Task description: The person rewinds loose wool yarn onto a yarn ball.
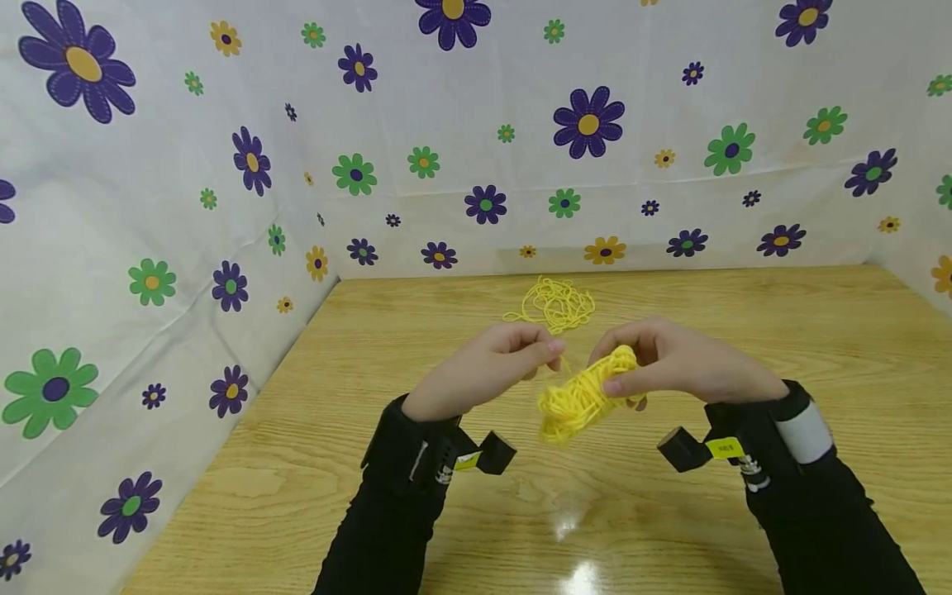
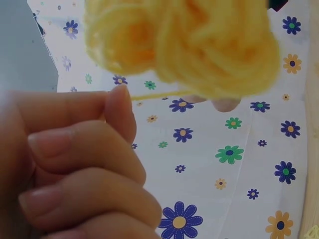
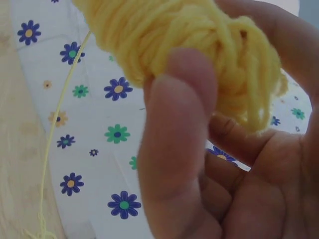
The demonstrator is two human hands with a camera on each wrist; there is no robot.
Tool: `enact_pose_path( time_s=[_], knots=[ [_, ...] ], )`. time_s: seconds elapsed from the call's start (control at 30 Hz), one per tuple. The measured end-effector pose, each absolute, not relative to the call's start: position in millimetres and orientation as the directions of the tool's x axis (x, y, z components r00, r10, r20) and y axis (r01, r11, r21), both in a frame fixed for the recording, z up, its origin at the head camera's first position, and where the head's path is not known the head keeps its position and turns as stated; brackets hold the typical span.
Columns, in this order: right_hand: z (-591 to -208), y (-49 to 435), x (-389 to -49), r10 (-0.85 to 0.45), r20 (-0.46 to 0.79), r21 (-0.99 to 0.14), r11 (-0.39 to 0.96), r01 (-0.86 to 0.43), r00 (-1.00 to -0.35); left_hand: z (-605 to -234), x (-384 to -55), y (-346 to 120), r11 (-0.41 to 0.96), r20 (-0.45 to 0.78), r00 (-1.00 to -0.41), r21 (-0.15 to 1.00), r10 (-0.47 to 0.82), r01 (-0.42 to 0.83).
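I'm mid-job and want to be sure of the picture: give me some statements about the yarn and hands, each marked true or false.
1. The right hand holds a wound bundle of yellow yarn. True.
2. The left hand is wrapped around that bundle as well. False: it pinches a thin strand beside the bundle.
3. A loose pile of yarn lies on the table, beyond the hands. True.
4. The bundle is lying on the table. False: it is held up above it.
5. The loose pile is blue. False: it is yellow.
6. The cloth behind the table has flowers on it. True.
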State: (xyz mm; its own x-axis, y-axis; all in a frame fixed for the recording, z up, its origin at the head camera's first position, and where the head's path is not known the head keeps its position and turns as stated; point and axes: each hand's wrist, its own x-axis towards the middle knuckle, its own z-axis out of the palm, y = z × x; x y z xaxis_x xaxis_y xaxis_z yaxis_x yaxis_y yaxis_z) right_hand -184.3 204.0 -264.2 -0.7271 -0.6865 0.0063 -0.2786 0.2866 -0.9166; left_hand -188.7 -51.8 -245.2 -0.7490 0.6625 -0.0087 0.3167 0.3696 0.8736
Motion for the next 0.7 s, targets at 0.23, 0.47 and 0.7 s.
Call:
enact_pose_path(
  time_s=[0.23, 0.47, 0.7],
  knots=[
    [-263, 201, -184, -0.636, -0.052, -0.866, 0.413, -0.283, -0.770, -245, -188, -54, 0.353, 0.010, -0.744, 0.876, 0.668, 0.328],
    [-265, 192, -183, -0.535, -0.036, -0.825, 0.492, -0.277, -0.844, -244, -187, -55, 0.321, 0.018, -0.738, 0.893, 0.674, 0.315],
    [-267, 188, -185, -0.410, 0.028, -0.841, 0.483, -0.243, -0.912, -241, -183, -55, 0.309, 0.028, -0.732, 0.895, 0.680, 0.321]
  ],
)
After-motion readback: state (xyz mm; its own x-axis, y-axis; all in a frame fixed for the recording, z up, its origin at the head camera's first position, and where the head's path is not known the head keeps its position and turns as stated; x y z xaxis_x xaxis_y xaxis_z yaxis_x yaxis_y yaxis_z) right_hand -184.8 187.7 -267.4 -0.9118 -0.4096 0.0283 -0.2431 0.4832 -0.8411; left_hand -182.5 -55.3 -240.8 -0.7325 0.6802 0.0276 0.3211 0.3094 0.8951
